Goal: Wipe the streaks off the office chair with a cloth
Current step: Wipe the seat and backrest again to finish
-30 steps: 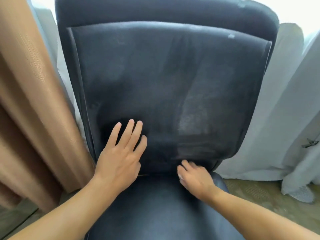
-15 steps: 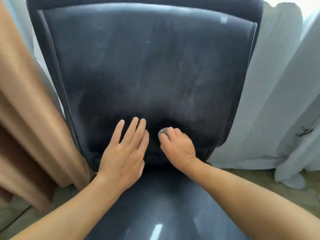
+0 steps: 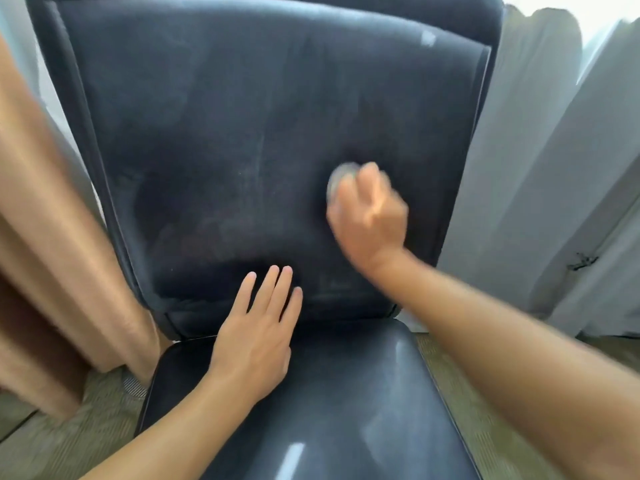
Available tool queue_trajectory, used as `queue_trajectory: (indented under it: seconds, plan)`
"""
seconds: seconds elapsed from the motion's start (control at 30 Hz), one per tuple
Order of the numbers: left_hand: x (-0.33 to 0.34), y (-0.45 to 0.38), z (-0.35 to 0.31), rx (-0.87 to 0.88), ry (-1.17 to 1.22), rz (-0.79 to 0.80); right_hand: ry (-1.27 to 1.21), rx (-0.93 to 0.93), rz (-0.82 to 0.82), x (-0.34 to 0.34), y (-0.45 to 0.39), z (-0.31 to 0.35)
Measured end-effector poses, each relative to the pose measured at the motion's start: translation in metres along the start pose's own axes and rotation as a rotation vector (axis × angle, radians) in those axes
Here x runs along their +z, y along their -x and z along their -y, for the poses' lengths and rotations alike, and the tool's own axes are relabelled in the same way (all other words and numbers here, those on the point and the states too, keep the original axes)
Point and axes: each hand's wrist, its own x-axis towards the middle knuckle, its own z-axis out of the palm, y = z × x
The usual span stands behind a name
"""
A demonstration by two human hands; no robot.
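**Cloth moves up and right on the chair back**

The right hand [image 3: 369,216], blurred, grips a grey cloth [image 3: 341,180] against the chair [image 3: 225,133] backrest, higher and further right than half a second ago. The left hand [image 3: 258,336] stays flat, fingers straight, below and left of it at the backrest's base.

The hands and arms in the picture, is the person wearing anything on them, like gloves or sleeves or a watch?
No. The left hand and the right hand wear no gloves, and no rings show. Both forearms are bare right to the picture's edge: no sleeves, watch or bracelet. The right one looks blurry.
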Motion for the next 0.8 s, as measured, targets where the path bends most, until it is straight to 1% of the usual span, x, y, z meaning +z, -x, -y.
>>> queue_trajectory:
  seconds: [0.1, 0.13, 0.17, 0.2, 0.23, 0.27, 0.33, 0.4, 0.43, 0.5, 0.53, 0.57, 0.6, 0.63, 0.67, 0.7, 0.73, 0.77, 0.8]
  plan:
    - [0.005, 0.007, 0.005, -0.003, 0.049, -0.002, -0.153, -0.114, 0.462, -0.013, 0.125, 0.015]
    - [0.004, 0.010, 0.009, -0.002, 0.069, -0.016, -0.203, -0.124, 0.581, -0.021, 0.148, 0.014]
    - [0.003, 0.013, 0.011, -0.009, 0.085, -0.026, -0.244, -0.125, 0.648, -0.027, 0.157, 0.011]
    - [0.004, 0.017, 0.012, -0.001, 0.101, -0.026, -0.269, -0.113, 0.658, -0.032, 0.156, 0.004]
    - [0.008, 0.022, 0.010, 0.025, 0.098, -0.007, -0.268, -0.085, 0.627, -0.036, 0.150, -0.005]
    - [0.016, 0.028, 0.006, 0.049, 0.081, 0.020, -0.233, -0.031, 0.549, -0.040, 0.144, -0.016]
    - [0.029, 0.042, -0.004, 0.045, 0.131, 0.103, -0.118, 0.092, 0.375, -0.047, 0.136, -0.033]
    - [0.047, 0.058, -0.017, 0.036, 0.214, 0.180, -0.085, 0.230, 0.323, -0.053, 0.138, -0.032]
    - [0.058, 0.065, -0.024, 0.029, 0.249, 0.202, -0.115, 0.364, 0.357, -0.056, 0.141, -0.021]
    - [0.076, 0.076, -0.038, 0.000, 0.361, 0.231, -0.254, 0.746, 0.500, -0.056, 0.142, 0.019]
    - [0.085, 0.079, -0.044, -0.027, 0.407, 0.221, -0.348, 0.941, 0.531, -0.051, 0.139, 0.045]
    - [0.093, 0.080, -0.049, -0.054, 0.430, 0.201, -0.453, 1.095, 0.505, -0.043, 0.133, 0.072]
    - [0.100, 0.081, -0.053, -0.091, 0.450, 0.182, -0.552, 1.218, 0.447, -0.035, 0.126, 0.102]
    - [0.104, 0.080, -0.054, -0.113, 0.451, 0.175, -0.618, 1.289, 0.409, -0.033, 0.115, 0.127]
    - [0.107, 0.080, -0.052, -0.127, 0.447, 0.188, -0.646, 1.296, 0.424, -0.030, 0.111, 0.150]
    - [0.111, 0.079, -0.051, -0.129, 0.437, 0.235, -0.665, 1.237, 0.507, -0.028, 0.112, 0.171]
    - [0.114, 0.080, -0.051, -0.107, 0.407, 0.275, -0.677, 1.107, 0.611, -0.030, 0.117, 0.190]
    - [0.117, 0.081, -0.051, -0.086, 0.394, 0.294, -0.711, 0.933, 0.718, -0.037, 0.121, 0.203]
    - [0.117, 0.082, -0.050, -0.083, 0.404, 0.300, -0.749, 0.738, 0.759, -0.041, 0.128, 0.207]
